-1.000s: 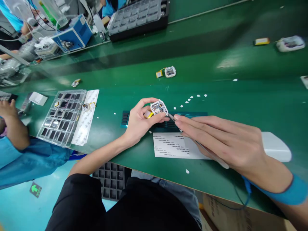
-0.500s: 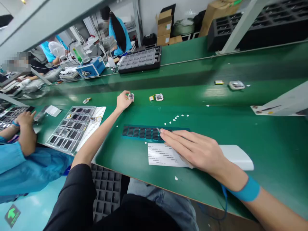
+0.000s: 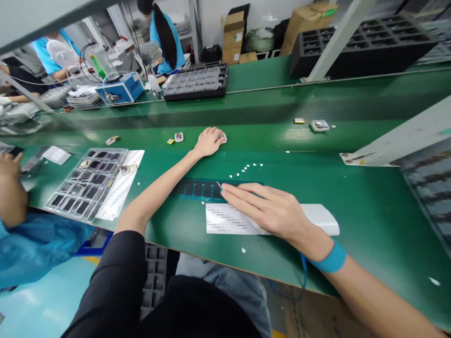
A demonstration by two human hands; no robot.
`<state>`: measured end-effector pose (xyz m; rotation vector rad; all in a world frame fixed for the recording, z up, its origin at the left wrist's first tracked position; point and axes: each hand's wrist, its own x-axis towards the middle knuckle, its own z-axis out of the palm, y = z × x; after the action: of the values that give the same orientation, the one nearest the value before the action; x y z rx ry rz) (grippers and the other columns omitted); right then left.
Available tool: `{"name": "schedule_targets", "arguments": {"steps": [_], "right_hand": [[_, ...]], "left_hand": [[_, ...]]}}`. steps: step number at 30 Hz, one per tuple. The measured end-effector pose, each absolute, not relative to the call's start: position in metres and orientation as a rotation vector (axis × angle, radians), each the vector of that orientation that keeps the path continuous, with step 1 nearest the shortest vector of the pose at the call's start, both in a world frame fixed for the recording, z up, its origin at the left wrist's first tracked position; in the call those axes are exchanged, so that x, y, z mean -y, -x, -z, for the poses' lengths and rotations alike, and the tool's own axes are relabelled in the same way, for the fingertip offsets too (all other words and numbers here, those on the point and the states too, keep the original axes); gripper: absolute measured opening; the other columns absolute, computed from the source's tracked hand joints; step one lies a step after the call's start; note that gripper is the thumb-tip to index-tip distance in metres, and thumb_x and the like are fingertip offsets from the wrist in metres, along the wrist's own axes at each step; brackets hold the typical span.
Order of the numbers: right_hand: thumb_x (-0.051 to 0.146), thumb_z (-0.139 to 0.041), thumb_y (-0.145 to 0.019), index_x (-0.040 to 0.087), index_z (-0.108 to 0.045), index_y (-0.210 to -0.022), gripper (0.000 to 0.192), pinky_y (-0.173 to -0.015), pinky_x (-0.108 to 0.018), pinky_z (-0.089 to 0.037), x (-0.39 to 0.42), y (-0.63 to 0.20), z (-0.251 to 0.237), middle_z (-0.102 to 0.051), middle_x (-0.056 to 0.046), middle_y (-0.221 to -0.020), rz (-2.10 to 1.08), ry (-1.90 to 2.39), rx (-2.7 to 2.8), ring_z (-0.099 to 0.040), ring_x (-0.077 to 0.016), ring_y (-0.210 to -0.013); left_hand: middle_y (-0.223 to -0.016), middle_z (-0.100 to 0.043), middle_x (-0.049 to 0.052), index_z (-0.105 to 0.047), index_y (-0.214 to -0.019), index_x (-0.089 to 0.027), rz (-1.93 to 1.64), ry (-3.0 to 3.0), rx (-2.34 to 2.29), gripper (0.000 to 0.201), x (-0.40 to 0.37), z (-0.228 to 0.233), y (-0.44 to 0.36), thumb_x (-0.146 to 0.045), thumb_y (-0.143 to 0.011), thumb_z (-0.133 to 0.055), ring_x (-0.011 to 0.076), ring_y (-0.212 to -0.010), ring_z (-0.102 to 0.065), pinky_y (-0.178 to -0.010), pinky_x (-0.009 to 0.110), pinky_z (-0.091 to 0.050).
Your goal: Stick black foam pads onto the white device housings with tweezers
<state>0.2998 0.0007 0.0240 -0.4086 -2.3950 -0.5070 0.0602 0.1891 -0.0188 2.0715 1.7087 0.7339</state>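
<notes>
My left hand (image 3: pixel 210 142) reaches to the middle of the green bench, its fingers curled over a small white square device (image 3: pixel 224 137) with circuitry showing. My hand partly hides that device. To its left lies a similar white device (image 3: pixel 179 136) beside a yellow-edged battery (image 3: pixel 171 141). My right hand (image 3: pixel 273 210) pinches thin tweezers (image 3: pixel 219 186), tips over a blue-green sheet with rows of black strips (image 3: pixel 199 189). Beneath that hand is a white printed backing sheet (image 3: pixel 223 220), overlapping a white flat object (image 3: pixel 322 219).
A clear tray of dark parts (image 3: pixel 88 183) lies left, near a co-worker's hand (image 3: pixel 10 164). Small white bits (image 3: pixel 243 171) dot the bench. Another device (image 3: pixel 320 125) and battery (image 3: pixel 299 121) sit far right. A metal post (image 3: pixel 387 136) rises at the right.
My left hand has left one white device on the bench and moved right to another one. My right hand stays over the black strips with the tweezers. The view has shifted somewhat.
</notes>
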Motion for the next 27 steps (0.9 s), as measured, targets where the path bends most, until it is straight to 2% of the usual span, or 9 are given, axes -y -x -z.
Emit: {"name": "schedule_targets", "arguments": {"steps": [2,4,7,10,12,16,18,21,27], "right_hand": [[0.004,-0.062,-0.104,0.015,-0.073,-0.132,0.031,-0.083,-0.029,-0.065,-0.001,-0.300,-0.025,-0.078,-0.003,-0.136,0.483,0.421,2.388,-0.074,-0.0175,-0.109],[0.008,-0.065,-0.105,0.013,-0.072,-0.129,0.026,-0.086,-0.032,-0.065,-0.001,-0.299,-0.025,-0.079,-0.004,-0.133,0.455,0.433,2.375,-0.074,-0.0195,-0.112],[0.006,-0.063,-0.104,0.014,-0.067,-0.134,0.031,-0.091,-0.034,-0.065,-0.002,-0.298,-0.023,-0.080,-0.007,-0.128,0.357,0.480,2.316,-0.074,-0.0207,-0.113],[-0.005,-0.046,-0.101,0.014,-0.052,-0.153,0.055,-0.078,-0.029,-0.061,-0.001,-0.296,-0.020,-0.080,-0.003,-0.099,0.238,0.556,2.225,-0.073,-0.0162,-0.090],[-0.005,-0.042,-0.102,0.014,-0.047,-0.158,0.059,-0.067,-0.026,-0.056,0.001,-0.294,-0.017,-0.072,0.001,-0.083,0.208,0.602,2.170,-0.067,-0.0142,-0.074],[0.012,-0.063,-0.108,0.017,-0.062,-0.137,0.029,-0.054,-0.025,-0.045,0.005,-0.294,-0.013,-0.065,0.004,-0.074,0.296,0.699,2.137,-0.055,-0.0101,-0.056],[0.015,-0.070,-0.106,0.019,-0.065,-0.122,0.017,-0.050,-0.025,-0.042,0.006,-0.294,-0.013,-0.070,0.004,-0.077,0.342,0.728,2.140,-0.059,-0.0087,-0.057],[0.011,-0.072,-0.103,0.022,-0.066,-0.112,0.016,-0.051,-0.024,-0.046,0.006,-0.294,-0.015,-0.079,0.002,-0.092,0.278,0.723,2.161,-0.071,-0.0095,-0.069],[0.009,-0.074,-0.101,0.022,-0.066,-0.116,0.022,-0.055,-0.024,-0.052,0.009,-0.290,-0.021,-0.081,0.000,-0.096,0.153,0.733,2.192,-0.075,-0.0121,-0.074]], "left_hand": [[-0.119,-0.080,0.016,-0.068,-0.100,-0.016,-0.793,-2.020,-1.675,0.009,-0.187,0.015,-0.058,-0.015,-0.092,-0.072,0.0315,-0.125,-0.070,-0.117,0.045,-0.050],[-0.100,-0.080,0.011,-0.061,-0.095,-0.017,-0.869,-1.962,-1.646,0.012,-0.176,0.009,-0.054,-0.012,-0.093,-0.071,0.0260,-0.102,-0.075,-0.101,0.038,-0.056],[-0.090,-0.079,0.004,-0.051,-0.097,-0.021,-1.017,-1.869,-1.544,0.015,-0.141,0.000,-0.053,-0.018,-0.103,-0.064,0.0173,-0.085,-0.075,-0.087,0.029,-0.056],[-0.087,-0.078,0.001,-0.047,-0.102,-0.022,-1.216,-1.553,-1.172,0.031,-0.087,-0.007,-0.059,-0.041,-0.104,-0.071,0.0130,-0.068,-0.072,-0.070,0.024,-0.055],[-0.089,-0.079,0.001,-0.048,-0.105,-0.022,-1.211,-1.411,-0.994,0.043,-0.050,-0.012,-0.065,-0.053,-0.099,-0.077,0.0109,-0.056,-0.069,-0.059,0.023,-0.053],[-0.088,-0.078,0.000,-0.055,-0.116,-0.021,-1.115,-1.256,-0.832,0.048,0.001,-0.020,-0.075,-0.058,-0.096,-0.080,0.0134,-0.062,-0.077,-0.065,0.025,-0.063],[-0.089,-0.079,0.000,-0.055,-0.111,-0.021,-1.059,-1.185,-0.775,0.046,0.011,-0.020,-0.077,-0.056,-0.097,-0.081,0.0154,-0.066,-0.081,-0.067,0.025,-0.066],[-0.089,-0.079,-0.001,-0.050,-0.106,-0.021,-1.045,-1.126,-0.725,0.044,0.017,-0.018,-0.078,-0.051,-0.098,-0.082,0.0145,-0.066,-0.082,-0.066,0.021,-0.066],[-0.082,-0.077,-0.003,-0.049,-0.106,-0.022,-1.118,-1.145,-0.704,0.042,0.020,-0.013,-0.081,-0.050,-0.100,-0.080,0.0145,-0.067,-0.082,-0.067,0.022,-0.069]]}}
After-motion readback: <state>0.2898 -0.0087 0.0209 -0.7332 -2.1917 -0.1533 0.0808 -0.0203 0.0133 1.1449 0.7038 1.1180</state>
